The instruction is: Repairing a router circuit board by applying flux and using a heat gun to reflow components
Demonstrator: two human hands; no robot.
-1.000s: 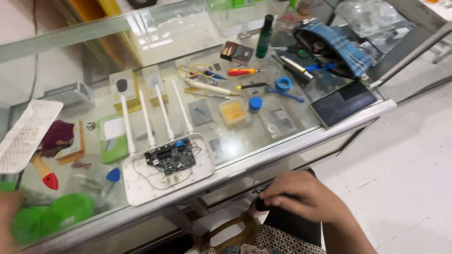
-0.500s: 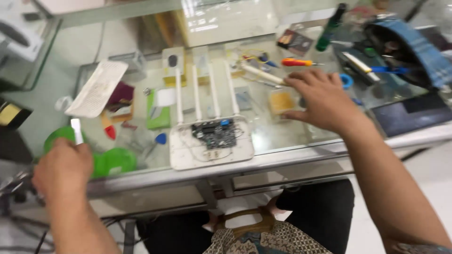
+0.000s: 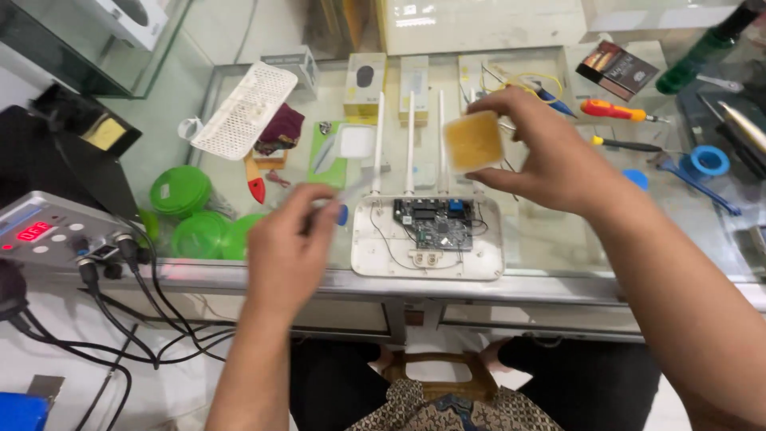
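My right hand [image 3: 538,156] holds a small square container of yellow paste [image 3: 474,140] above the glass counter, tilted toward me. My left hand [image 3: 289,247] pinches a thin white stick-like tool [image 3: 351,188], blurred, pointing toward the container. Below both hands lies an opened white router [image 3: 428,239] with a green circuit board [image 3: 435,221] showing and three white antennas [image 3: 409,144] standing away from me.
A soldering station [image 3: 48,235] with a red display and black cables sits at left. Green round lids [image 3: 195,215], a white perforated cover [image 3: 243,110], screwdrivers [image 3: 614,112], a blue tape roll [image 3: 706,162] and small boxes lie on the glass counter [image 3: 558,239].
My right hand has lifted the yellow paste container off the counter and brought it over the router. My left hand has moved in from the left with the thin tool.
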